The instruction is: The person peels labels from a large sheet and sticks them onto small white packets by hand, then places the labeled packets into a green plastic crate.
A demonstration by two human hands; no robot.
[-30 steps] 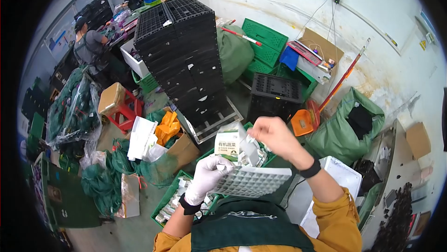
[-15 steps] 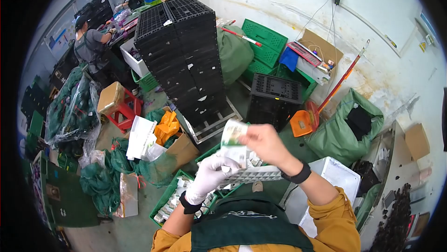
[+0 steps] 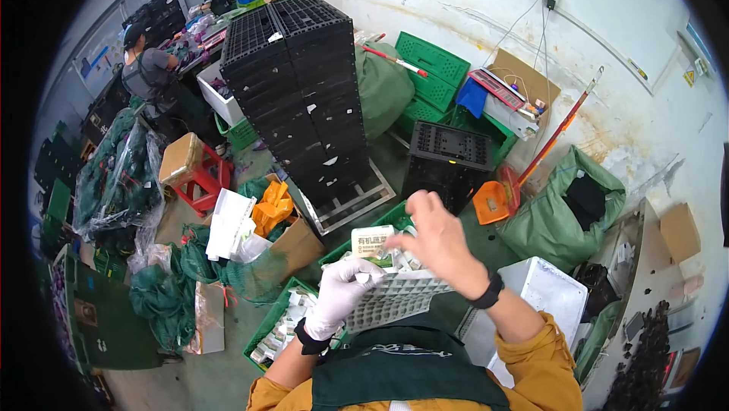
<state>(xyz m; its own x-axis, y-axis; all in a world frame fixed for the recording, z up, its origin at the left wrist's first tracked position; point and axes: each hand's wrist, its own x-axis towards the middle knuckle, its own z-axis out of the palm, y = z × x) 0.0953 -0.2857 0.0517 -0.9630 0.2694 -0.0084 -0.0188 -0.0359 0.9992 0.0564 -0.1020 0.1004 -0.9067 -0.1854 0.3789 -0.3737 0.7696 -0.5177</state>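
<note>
My left hand point(image 3: 339, 295), in a white glove, is closed at the left end of a white gridded tray point(image 3: 395, 303). The tray is tilted, so its gridded face shows towards me. Just beyond the gloved fingers stands a white card label point(image 3: 369, 238) with dark printed characters and a green lower part. Several more small white and green packs point(image 3: 406, 261) lie behind the tray's upper edge. My bare right hand point(image 3: 443, 242) is raised over the tray's right part, fingers apart and holding nothing, its thumb close to the card label. A small white end shows at the glove's fingertips.
A green crate point(image 3: 262, 335) of white packs stands at lower left. Ahead rises a tall stack of black crates point(image 3: 304, 107). A white foam box point(image 3: 558, 289) and a green sack point(image 3: 558, 221) are to the right. Two people work at a far-left table, one in a grey shirt point(image 3: 148, 69).
My right hand has let go of the card label and moved right, its fingers spreading. The card now faces me beside the glove. The tray has tilted, showing more of its gridded face.
</note>
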